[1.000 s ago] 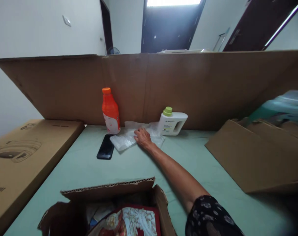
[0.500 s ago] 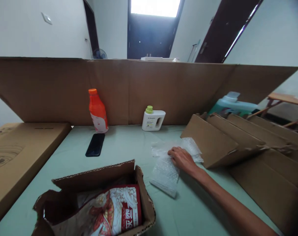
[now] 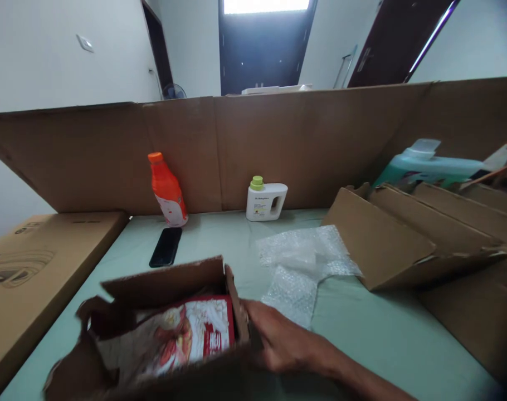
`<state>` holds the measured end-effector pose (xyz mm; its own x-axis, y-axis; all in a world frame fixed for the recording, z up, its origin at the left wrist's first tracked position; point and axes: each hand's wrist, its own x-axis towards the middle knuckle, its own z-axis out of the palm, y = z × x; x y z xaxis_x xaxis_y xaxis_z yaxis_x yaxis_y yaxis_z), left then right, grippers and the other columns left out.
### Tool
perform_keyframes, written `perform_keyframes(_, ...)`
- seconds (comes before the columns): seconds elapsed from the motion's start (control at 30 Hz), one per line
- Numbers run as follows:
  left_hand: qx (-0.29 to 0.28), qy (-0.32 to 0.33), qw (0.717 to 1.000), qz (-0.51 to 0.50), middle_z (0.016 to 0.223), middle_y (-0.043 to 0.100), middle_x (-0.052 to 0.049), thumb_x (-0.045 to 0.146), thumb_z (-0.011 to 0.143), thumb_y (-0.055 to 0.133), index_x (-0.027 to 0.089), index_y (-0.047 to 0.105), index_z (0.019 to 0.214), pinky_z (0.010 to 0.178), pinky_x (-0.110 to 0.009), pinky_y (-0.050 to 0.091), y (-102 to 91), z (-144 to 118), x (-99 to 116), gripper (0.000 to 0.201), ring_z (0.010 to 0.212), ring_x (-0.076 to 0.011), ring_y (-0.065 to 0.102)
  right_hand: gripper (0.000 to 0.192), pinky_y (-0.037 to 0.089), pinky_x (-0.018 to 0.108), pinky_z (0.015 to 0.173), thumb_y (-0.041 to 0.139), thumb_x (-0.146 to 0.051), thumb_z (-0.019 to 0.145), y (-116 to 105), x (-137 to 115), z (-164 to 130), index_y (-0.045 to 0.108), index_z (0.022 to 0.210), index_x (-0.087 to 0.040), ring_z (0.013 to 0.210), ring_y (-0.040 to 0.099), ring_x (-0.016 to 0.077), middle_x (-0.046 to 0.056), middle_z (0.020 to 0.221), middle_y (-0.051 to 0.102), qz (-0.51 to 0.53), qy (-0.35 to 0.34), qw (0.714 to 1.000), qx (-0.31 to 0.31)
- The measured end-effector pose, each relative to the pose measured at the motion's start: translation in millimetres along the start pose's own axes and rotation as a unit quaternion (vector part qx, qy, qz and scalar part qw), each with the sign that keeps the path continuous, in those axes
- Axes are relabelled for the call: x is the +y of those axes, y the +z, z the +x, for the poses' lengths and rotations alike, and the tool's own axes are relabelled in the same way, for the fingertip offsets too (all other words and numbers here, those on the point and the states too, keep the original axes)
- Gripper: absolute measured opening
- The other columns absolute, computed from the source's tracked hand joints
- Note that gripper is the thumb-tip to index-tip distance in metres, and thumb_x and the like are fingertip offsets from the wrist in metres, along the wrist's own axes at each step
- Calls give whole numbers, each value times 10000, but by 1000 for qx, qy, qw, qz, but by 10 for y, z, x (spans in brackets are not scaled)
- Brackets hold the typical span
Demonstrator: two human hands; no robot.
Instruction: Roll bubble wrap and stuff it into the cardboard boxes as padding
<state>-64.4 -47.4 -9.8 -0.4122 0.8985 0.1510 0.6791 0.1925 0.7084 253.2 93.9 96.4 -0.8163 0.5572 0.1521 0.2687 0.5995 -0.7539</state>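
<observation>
The pale green table top [image 3: 374, 340] carries everything. The right hand [image 3: 278, 342] grips the side of an open cardboard box [image 3: 161, 289] that sits on it. Just beyond the hand, touching distance away, lies crumpled bubble wrap [image 3: 303, 262]. Farther off, beyond the box, a black phone [image 3: 166, 247] lies flat, with an orange bottle [image 3: 166, 190] and a white jug [image 3: 265, 199] standing behind. Flattened cardboard boxes [image 3: 387, 245] lie to the hand's right, and a long flat carton [image 3: 32, 267] lies well to its left.
</observation>
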Motion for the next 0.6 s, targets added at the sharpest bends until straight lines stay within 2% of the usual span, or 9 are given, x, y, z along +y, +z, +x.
perform_keyframes(0.07,5,-7,1000,-16,1077,713,-45,439,761,734,316,678,1056,678,-394,594,112,87,68,324,983,-313,687,591,535,339,958,695,-233,743,-92,196,117,590,1324,-214,1086,675,246,69,1268,690,50,12,999,16)
perform_keyframes(0.13,6,-16,999,-48,883,727,-53,551,729,657,279,628,938,677,-450,597,278,386,239,344,826,-333,708,594,549,357,926,682,-197,707,-230,483,258,600,1295,-181,1036,679,249,81,1237,701,75,55,994,60)
perform_keyframes(0.17,-5,-21,998,-67,862,721,-61,571,714,644,260,602,976,703,-466,594,377,596,360,409,821,-343,708,602,564,357,883,678,-189,690,-307,639,342,600,1286,-164,993,685,247,87,1211,712,73,84,990,88)
perform_keyframes(0.27,-22,22,993,-118,1018,705,-123,519,704,643,179,530,1164,837,-486,568,690,1295,765,583,957,-355,694,621,582,355,786,629,-162,700,-526,1059,639,559,1315,-110,920,692,244,125,1191,715,48,145,977,149)
perform_keyframes(0.33,-21,46,988,-146,1141,675,-158,443,704,655,148,507,1224,949,-472,527,871,1689,971,616,1095,-350,656,618,577,366,821,595,-150,735,-644,1255,836,524,1345,-82,970,689,252,155,1230,696,31,158,971,177)
perform_keyframes(0.4,-23,48,986,-157,1211,649,-173,390,722,656,133,490,1274,1019,-459,487,1000,1948,1067,631,1177,-339,618,592,558,378,894,567,-138,766,-741,1365,958,519,1352,-71,1052,674,254,167,1259,684,10,163,966,200)
perform_keyframes(0.5,-37,36,984,-169,1293,619,-172,347,780,634,155,398,1410,1062,-463,462,1092,2014,1028,700,1225,-312,600,568,509,414,1002,567,-179,820,-905,1398,859,516,1382,-113,1199,616,262,153,1356,634,-31,156,960,229)
perform_keyframes(0.6,-55,18,980,-189,1426,545,-171,350,843,597,223,189,1545,1106,-486,435,1088,1661,875,822,1314,-287,559,541,442,488,1081,629,-302,842,-1112,1379,413,553,1368,-200,1292,547,294,118,1423,585,-87,157,948,262)
